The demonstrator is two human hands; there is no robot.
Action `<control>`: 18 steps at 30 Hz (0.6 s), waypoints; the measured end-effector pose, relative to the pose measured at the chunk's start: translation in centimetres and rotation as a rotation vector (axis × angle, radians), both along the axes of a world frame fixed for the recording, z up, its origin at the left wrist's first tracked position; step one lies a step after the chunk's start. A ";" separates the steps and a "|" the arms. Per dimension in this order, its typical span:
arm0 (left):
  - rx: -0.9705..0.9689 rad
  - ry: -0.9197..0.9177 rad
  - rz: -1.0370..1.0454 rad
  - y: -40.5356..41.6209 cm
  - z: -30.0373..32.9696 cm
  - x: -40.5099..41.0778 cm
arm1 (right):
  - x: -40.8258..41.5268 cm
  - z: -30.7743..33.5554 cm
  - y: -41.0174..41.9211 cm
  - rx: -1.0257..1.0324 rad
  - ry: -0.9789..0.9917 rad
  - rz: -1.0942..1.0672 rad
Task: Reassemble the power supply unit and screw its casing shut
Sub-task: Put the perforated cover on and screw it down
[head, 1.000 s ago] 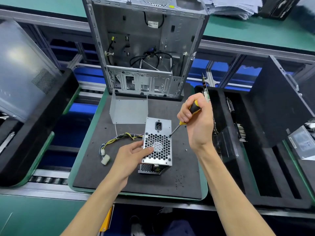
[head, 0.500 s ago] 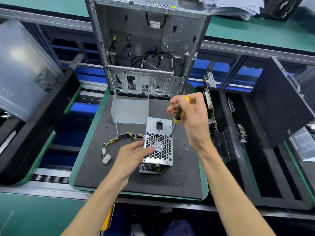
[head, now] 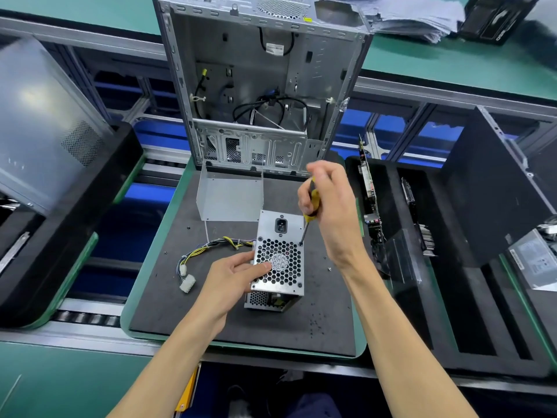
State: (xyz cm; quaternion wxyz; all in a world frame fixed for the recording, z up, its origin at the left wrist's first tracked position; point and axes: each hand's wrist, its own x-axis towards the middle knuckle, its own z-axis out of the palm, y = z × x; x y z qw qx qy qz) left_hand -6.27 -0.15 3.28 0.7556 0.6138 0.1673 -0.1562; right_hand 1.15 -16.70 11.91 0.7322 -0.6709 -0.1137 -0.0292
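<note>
The silver power supply unit [head: 278,236] stands on end on the dark foam mat [head: 241,327], its honeycomb fan grille and black power socket facing up. My left hand [head: 232,276] holds its left side, thumb lying on the grille. My right hand [head: 328,206] grips a yellow-and-black screwdriver [head: 312,203], nearly upright, with its tip at a screw hole on the unit's right edge [head: 300,243]. A bundle of yellow and black cables with white plugs [head: 193,267] trails off to the left of the unit.
A bent grey metal cover [head: 230,199] stands on the mat behind the unit. An open computer case [head: 262,86] rises at the mat's far edge. Black foam trays with boards and parts [head: 391,221] flank the right; another tray and a panel [head: 45,131] sit left.
My right hand has swung the screwdriver from a slant to nearly upright, and my fingers have shifted on its handle. My left hand and the unit have stayed put.
</note>
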 end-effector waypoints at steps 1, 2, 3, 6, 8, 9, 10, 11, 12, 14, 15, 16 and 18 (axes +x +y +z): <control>0.002 0.001 -0.002 0.0 0.0 0.0 | 0.1 -0.1 0.0 0.005 0.008 0.022; 0.004 0.002 -0.002 0.1 -0.1 0.0 | 0.1 -0.2 0.0 0.014 0.021 0.038; 0.004 0.004 -0.004 0.1 -0.1 0.0 | 0.0 -0.2 -0.1 0.019 0.025 0.036; -0.006 0.003 0.000 0.1 -0.1 0.1 | -0.1 -0.1 -0.1 0.026 -0.021 0.005; 0.006 0.004 0.003 0.0 -0.2 0.1 | -0.2 0.0 0.0 0.013 -0.043 -0.001; 0.012 0.004 0.004 0.1 -0.2 0.1 | -0.2 0.0 0.1 0.004 -0.039 -0.005; 0.014 0.004 0.004 0.1 -0.2 0.1 | -0.3 0.0 0.1 -0.004 -0.026 -0.014; 0.017 0.003 0.002 0.1 -0.3 0.0 | -0.3 0.0 0.1 -0.005 -0.007 -0.011; 0.023 0.003 0.000 0.1 -0.3 0.0 | -0.3 0.0 0.1 -0.002 0.014 -0.005; 0.040 0.005 -0.006 0.2 -0.4 0.0 | -0.2 -0.1 0.0 0.014 0.045 0.000; 0.044 0.006 -0.008 0.2 -0.4 0.0 | -0.2 -0.1 -0.1 0.002 0.038 -0.014; 0.047 0.004 -0.009 0.1 -0.4 0.0 | -0.3 0.0 -0.1 -0.019 0.013 -0.029; 0.052 0.000 -0.006 0.2 -0.5 0.0 | -0.4 0.1 0.0 -0.015 -0.046 -0.015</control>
